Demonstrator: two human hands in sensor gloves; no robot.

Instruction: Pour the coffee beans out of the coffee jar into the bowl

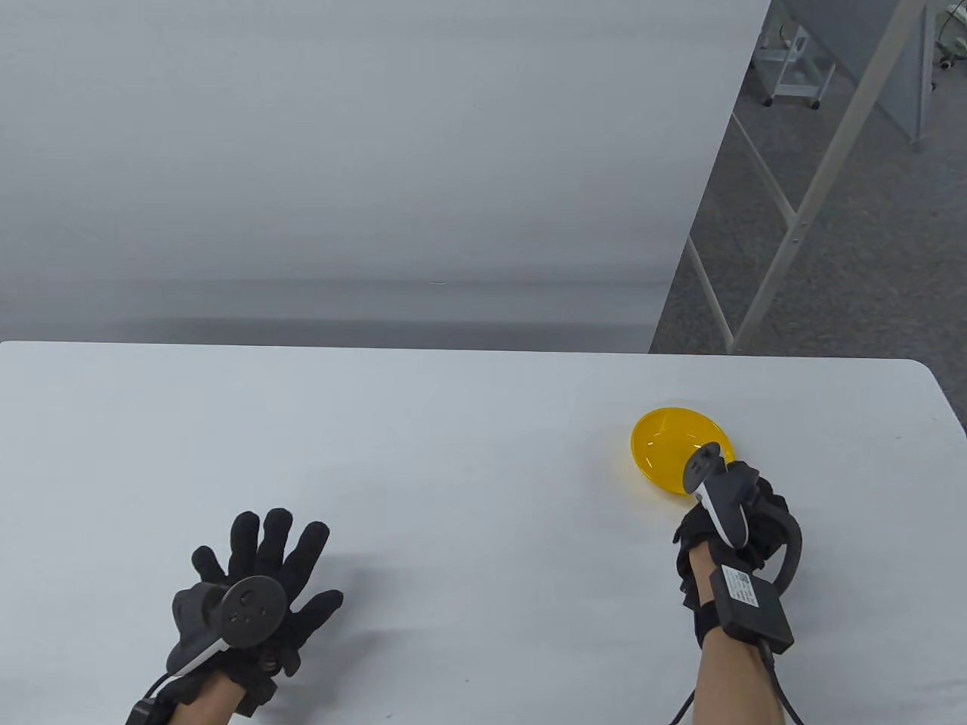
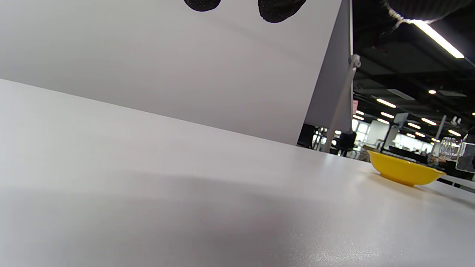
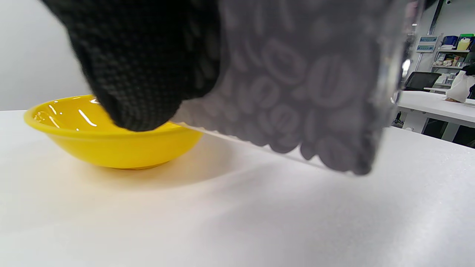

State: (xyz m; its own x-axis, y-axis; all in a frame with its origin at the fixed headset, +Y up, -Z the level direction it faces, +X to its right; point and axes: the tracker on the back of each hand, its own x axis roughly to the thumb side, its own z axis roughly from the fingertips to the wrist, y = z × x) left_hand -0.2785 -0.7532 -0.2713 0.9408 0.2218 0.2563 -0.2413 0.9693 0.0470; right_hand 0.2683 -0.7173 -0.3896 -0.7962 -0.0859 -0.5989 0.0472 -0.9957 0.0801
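A yellow bowl (image 1: 668, 445) stands on the white table (image 1: 453, 423) at the right and looks empty. My right hand (image 1: 736, 529) is just in front of it and grips a clear coffee jar (image 3: 304, 85) full of beans. In the right wrist view the jar is tilted and held just above the table, next to the bowl (image 3: 111, 144). In the table view the hand and its tracker hide the jar. My left hand (image 1: 264, 559) rests flat on the table at the left, fingers spread, holding nothing. The bowl also shows in the left wrist view (image 2: 406, 172).
A white partition (image 1: 363, 151) stands behind the table's far edge. Right of it are a metal frame leg (image 1: 816, 181) and grey floor. The table's right edge runs close to the bowl.
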